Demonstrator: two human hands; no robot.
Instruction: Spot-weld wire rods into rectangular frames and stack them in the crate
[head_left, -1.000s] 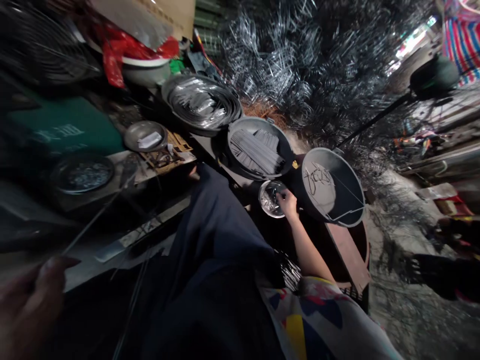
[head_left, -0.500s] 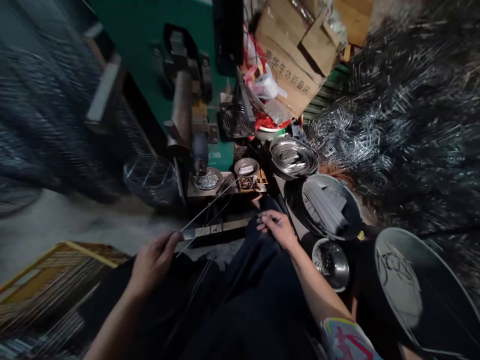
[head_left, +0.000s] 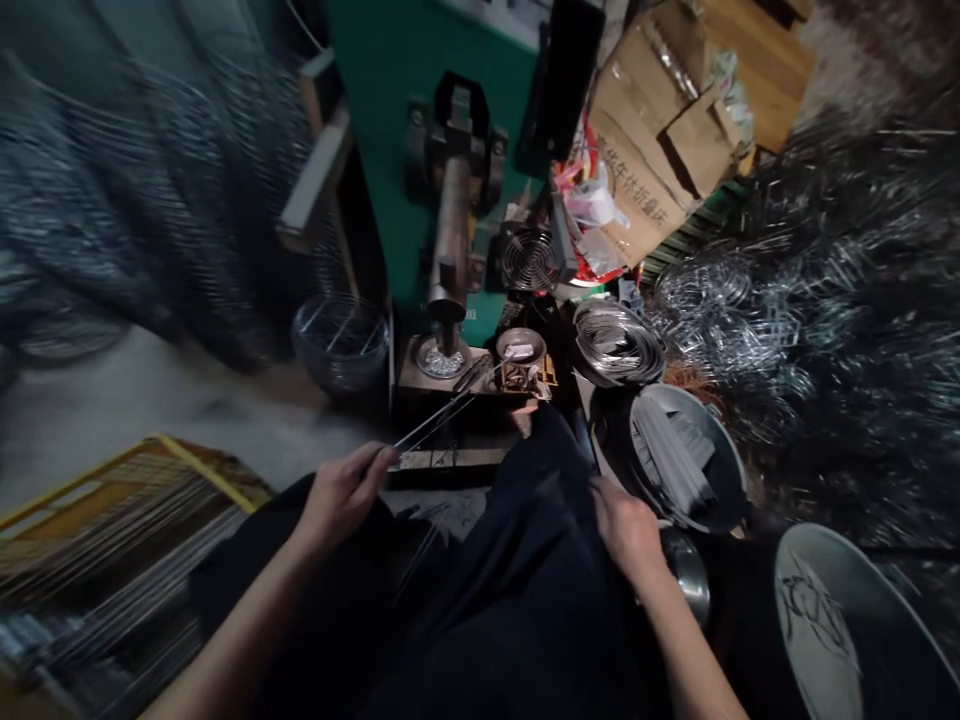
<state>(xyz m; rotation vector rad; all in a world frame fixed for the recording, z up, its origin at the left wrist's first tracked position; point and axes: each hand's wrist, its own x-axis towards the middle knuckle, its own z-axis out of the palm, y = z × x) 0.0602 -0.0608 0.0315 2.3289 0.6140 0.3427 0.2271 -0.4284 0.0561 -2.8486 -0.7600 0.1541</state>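
My left hand [head_left: 346, 490] is closed around thin metal wires [head_left: 427, 425], which slant up and right from the fingers toward the small ledge under the machine. My right hand [head_left: 630, 530] is lowered beside my right thigh, against the dark trousers and partly over the small shiny metal bowl [head_left: 688, 575]. Its fingertips point down and are hidden, so what they touch does not show. Ahead, the green machine [head_left: 364, 190] carries a thick metal arm [head_left: 452, 220] above a dish of small metal pieces [head_left: 444, 360].
Right of my leg stand a bucket of flat metal strips [head_left: 667, 450], a coil of metal strip [head_left: 619, 345] and a large bucket [head_left: 817, 620] with wire pieces. A yellow crate [head_left: 172, 450] of rods lies left. Wire parts [head_left: 810, 290] are heaped far right; a cardboard box [head_left: 637, 150] stands behind.
My right hand has moved down and right, from in front of the knee to beside the thigh near the small bowl. My left hand still grips the wires. The view has shifted left.
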